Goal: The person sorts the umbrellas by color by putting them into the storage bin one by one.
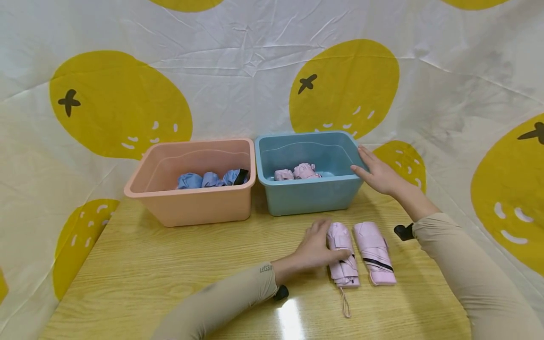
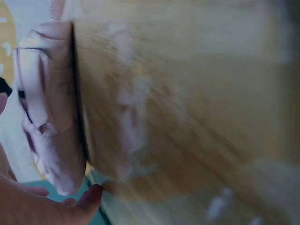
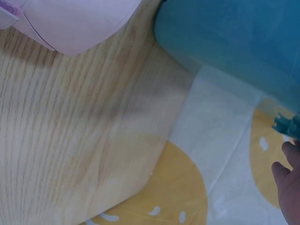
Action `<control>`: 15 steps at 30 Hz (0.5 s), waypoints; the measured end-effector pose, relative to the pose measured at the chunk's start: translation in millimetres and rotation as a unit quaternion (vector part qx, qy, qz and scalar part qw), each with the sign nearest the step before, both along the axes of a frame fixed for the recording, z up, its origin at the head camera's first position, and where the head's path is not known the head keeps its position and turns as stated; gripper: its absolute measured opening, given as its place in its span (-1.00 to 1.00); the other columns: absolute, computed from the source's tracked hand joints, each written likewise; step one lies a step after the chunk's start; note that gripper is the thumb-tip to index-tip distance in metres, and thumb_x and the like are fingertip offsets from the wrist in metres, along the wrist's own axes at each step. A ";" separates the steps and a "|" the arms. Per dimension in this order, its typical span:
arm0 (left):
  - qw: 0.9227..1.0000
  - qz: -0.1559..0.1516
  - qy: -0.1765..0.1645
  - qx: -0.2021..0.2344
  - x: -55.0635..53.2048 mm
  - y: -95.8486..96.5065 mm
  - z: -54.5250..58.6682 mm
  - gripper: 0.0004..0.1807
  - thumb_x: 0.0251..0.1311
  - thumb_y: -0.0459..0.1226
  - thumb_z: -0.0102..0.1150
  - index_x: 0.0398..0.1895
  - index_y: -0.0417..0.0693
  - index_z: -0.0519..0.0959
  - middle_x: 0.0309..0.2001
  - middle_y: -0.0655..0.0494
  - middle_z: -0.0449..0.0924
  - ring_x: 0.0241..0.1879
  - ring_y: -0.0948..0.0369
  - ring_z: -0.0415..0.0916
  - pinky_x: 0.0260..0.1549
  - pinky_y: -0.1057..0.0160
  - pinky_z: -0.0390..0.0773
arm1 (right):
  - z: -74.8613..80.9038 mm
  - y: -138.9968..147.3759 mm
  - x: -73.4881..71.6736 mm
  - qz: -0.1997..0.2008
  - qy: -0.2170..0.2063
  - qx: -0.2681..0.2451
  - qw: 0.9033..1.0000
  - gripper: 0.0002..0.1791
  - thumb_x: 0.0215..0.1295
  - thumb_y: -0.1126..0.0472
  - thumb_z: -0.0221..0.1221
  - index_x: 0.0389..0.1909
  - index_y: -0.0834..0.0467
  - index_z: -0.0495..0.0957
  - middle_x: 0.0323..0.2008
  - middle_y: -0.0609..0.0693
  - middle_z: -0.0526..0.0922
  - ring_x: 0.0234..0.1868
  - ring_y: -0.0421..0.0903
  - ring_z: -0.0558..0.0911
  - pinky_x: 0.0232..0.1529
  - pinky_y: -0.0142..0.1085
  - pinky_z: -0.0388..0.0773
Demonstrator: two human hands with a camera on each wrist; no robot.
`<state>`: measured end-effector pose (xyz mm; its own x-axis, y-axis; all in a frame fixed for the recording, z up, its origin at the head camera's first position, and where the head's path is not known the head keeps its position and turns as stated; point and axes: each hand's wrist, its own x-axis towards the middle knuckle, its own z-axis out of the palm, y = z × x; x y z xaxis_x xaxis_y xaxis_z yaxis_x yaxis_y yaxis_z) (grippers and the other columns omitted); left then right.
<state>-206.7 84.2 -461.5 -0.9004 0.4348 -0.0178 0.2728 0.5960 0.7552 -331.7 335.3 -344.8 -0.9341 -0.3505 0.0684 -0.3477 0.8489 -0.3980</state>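
Two folded pink umbrellas lie side by side on the table. My left hand (image 1: 316, 248) is at the left umbrella (image 1: 343, 264), its thumb reaching across the side and its fingers along the left edge. In the left wrist view this umbrella (image 2: 54, 108) stands beside the fingers. The right umbrella (image 1: 375, 255), with a black stripe, lies apart from both hands. My right hand (image 1: 380, 174) is at the right end of the blue bin (image 1: 312, 196), fingers extended by its rim. Inside that bin are two more pink umbrellas (image 1: 305, 171).
A peach bin (image 1: 199, 208) stands left of the blue one, with several blue folded umbrellas (image 1: 211, 179) in it. Behind the wooden table (image 1: 170, 264) hangs a white cloth (image 1: 238, 94) with yellow fruit shapes. A wrist loop (image 1: 346, 304) trails from the left umbrella.
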 end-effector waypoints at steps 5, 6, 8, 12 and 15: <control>0.999 -0.007 0.010 -0.049 -3.8 12.3 -4.2 0.24 0.04 0.32 0.43 0.68 0.07 0.05 0.60 0.00 0.06 0.53 -0.04 0.12 0.42 -0.08 0.30 | -0.2 -0.7 0.4 0.002 0.003 -0.003 1.000 -0.06 0.64 -0.24 -0.13 0.68 0.22 -0.31 0.68 0.14 -0.36 0.65 0.28 -0.21 0.54 0.30 -0.17; 0.998 -0.009 0.011 -0.054 -4.5 14.2 -4.0 0.24 0.03 0.33 0.43 0.69 0.08 0.04 0.60 0.00 0.06 0.52 -0.03 0.12 0.42 -0.07 0.30 | -0.2 -0.7 0.5 0.002 0.003 -0.005 1.000 -0.06 0.64 -0.24 -0.13 0.68 0.22 -0.31 0.69 0.14 -0.35 0.65 0.29 -0.21 0.53 0.30 -0.16; 0.998 -0.014 0.011 -0.060 -5.4 17.4 -3.3 0.26 0.02 0.33 0.44 0.69 0.08 0.03 0.59 -0.01 0.07 0.52 -0.04 0.12 0.42 -0.06 0.29 | -0.4 -0.6 0.5 0.002 0.004 -0.006 1.000 -0.06 0.64 -0.24 -0.13 0.68 0.22 -0.30 0.69 0.14 -0.35 0.65 0.29 -0.20 0.53 0.31 -0.16; 0.998 -0.015 0.000 -0.063 -6.7 22.1 -1.6 0.30 -0.03 0.31 0.49 0.69 0.08 0.02 0.56 -0.03 0.10 0.50 -0.03 0.13 0.41 -0.04 0.32 | -0.5 -0.7 0.8 -0.001 0.005 -0.003 1.000 -0.07 0.64 -0.24 -0.12 0.68 0.22 -0.29 0.69 0.12 -0.34 0.65 0.28 -0.19 0.54 0.30 -0.15; 0.999 -0.007 -0.009 -0.053 -7.4 23.9 -0.7 0.30 -0.08 0.25 0.57 0.67 0.07 0.07 0.50 -0.04 0.16 0.43 0.00 0.19 0.35 0.02 0.38 | -0.4 -1.9 1.5 0.000 0.005 -0.003 1.000 -0.07 0.64 -0.22 -0.12 0.68 0.23 -0.30 0.68 0.15 -0.35 0.65 0.28 -0.20 0.54 0.30 -0.15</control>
